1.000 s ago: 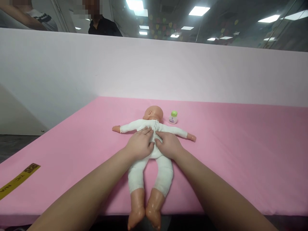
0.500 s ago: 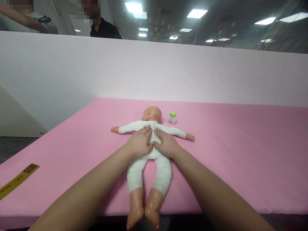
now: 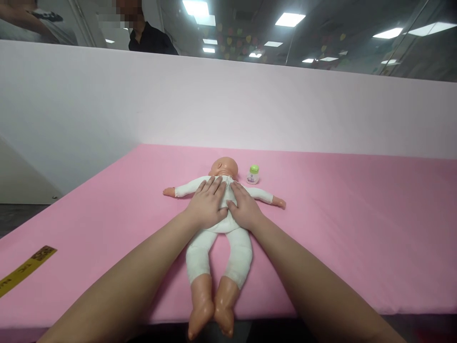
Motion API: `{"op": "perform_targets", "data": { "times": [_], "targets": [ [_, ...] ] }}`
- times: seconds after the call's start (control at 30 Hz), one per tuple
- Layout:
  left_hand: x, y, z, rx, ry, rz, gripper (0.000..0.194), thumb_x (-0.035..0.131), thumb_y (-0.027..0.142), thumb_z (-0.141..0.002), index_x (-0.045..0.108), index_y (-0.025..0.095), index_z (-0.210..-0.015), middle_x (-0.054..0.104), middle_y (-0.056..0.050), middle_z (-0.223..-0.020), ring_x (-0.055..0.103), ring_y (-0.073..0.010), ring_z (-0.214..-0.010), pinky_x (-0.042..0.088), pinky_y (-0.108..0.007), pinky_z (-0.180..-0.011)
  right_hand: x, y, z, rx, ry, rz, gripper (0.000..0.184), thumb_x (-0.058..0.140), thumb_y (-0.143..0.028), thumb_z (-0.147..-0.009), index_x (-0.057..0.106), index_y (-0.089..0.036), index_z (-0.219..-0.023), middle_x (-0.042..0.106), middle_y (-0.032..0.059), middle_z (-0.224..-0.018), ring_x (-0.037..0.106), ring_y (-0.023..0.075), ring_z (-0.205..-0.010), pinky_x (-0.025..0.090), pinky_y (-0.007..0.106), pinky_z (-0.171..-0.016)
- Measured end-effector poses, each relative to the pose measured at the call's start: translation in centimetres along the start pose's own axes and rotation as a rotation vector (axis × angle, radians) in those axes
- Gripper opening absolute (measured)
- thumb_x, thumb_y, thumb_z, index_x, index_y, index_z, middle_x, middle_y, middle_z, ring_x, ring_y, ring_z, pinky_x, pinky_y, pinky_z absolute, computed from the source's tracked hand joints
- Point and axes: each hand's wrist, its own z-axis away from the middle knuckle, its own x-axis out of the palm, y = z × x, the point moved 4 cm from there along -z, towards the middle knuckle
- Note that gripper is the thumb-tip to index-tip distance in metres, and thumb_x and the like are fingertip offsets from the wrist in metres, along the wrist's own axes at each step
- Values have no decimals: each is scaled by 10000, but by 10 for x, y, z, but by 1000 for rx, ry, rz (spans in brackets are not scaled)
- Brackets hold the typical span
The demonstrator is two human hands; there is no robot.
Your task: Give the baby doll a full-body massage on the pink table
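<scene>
A baby doll (image 3: 224,224) with a white cloth body lies face down on the pink padded table (image 3: 357,228), its head away from me and arms spread sideways. My left hand (image 3: 208,202) rests flat on the left side of the doll's back, fingers stretched toward its shoulder. On the right side of the back lies my right hand (image 3: 244,206), also flat with the fingers extended. Both thumbs point inward, near the middle of the back. The doll's bare plastic feet reach the table's near edge. Its face is turned away to the left.
Beyond the doll's right shoulder stands a small jar (image 3: 253,175) with a green lid. A yellow strip (image 3: 26,271) with a printed code lies at the left. A white partition (image 3: 250,105) closes off the back. Two people are seen above it.
Both hands have slid a little up the doll's back toward its shoulders, and the left fingers are more spread. The camera view has shifted slightly.
</scene>
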Motion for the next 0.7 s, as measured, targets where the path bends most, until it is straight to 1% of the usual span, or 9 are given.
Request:
{"op": "perform_targets", "data": {
  "times": [0.1, 0.2, 0.27, 0.33, 0.4, 0.5, 0.57, 0.63, 0.7],
  "targets": [
    [9, -6, -1, -13, -102, 36, 866, 521, 464, -928, 257, 104, -1670, 193, -170, -1740, 166, -383, -1607, 141, -567, -1290, 1, 0, -3, 40, -102, -8, 722, 518, -321, -990, 327, -54, -1632, 277, 176, -1710, 225, 292, -1607, 193, 470, -1322],
    [11, -10, -3, -10, -166, 66, 867, 532, 462, -908, 295, 111, -1664, 252, -172, -1721, 239, -384, -1588, 168, -559, -1289, -3, -4, -6, 42, -157, -7, 706, 533, -284, -944, 398, -71, -1603, 424, 176, -1640, 370, 310, -1541, 274, 467, -1283],
    [11, -11, -4, -9, -181, 82, 865, 550, 456, -892, 321, 125, -1658, 279, -167, -1713, 265, -383, -1579, 176, -554, -1289, -5, -6, -8, 20, -151, 1, 686, 558, -246, -891, 473, -117, -1559, 540, 157, -1554, 489, 309, -1448, 347, 462, -1230],
    [11, -12, -4, -13, -183, 98, 874, 563, 445, -884, 311, 141, -1663, 264, -158, -1720, 245, -380, -1587, 167, -554, -1292, -5, -7, -9, -2, -132, 7, 661, 565, -238, -867, 517, -141, -1519, 592, 147, -1496, 538, 305, -1389, 380, 459, -1197],
    [12, -12, -3, -23, -167, 114, 904, 578, 440, -880, 268, 150, -1678, 179, -156, -1744, 172, -382, -1607, 146, -561, -1295, -2, -4, -9, -16, -97, 14, 680, 561, -249, -871, 490, -122, -1535, 541, 161, -1544, 486, 308, -1436, 343, 467, -1226],
    [12, -15, -3, -66, -124, 133, 995, 621, 474, -865, 186, 129, -1692, -45, -174, -1756, -29, -411, -1615, 114, -599, -1288, 6, 3, -9, -5, -70, 25, 807, 559, -264, -872, 334, -67, -1622, 319, 183, -1691, 256, 313, -1584, 197, 487, -1306],
    [14, -18, -3, -99, -128, 154, 1061, 647, 510, -854, 144, 98, -1692, -141, -205, -1735, -123, -432, -1595, 101, -624, -1279, 10, 8, -10, 44, -98, 23, 881, 575, -280, -858, 259, -47, -1647, 217, 185, -1728, 141, 325, -1620, 136, 504, -1322],
    [18, -21, -4, -111, -167, 186, 1097, 656, 528, -852, 114, 71, -1690, -136, -240, -1724, -132, -437, -1589, 97, -624, -1278, 9, 10, -13, 96, -123, 10, 911, 599, -295, -840, 259, -42, -1647, 214, 191, -1727, 142, 347, -1619, 142, 518, -1319],
    [20, -23, -5, -114, -208, 229, 1096, 643, 539, -867, 99, 59, -1689, -66, -260, -1728, -85, -431, -1597, 115, -607, -1281, 3, 7, -15, 87, -129, -44, 879, 630, -283, -819, 341, -86, -1625, 319, 176, -1694, 259, 358, -1583, 204, 520, -1300]
  ]
}}
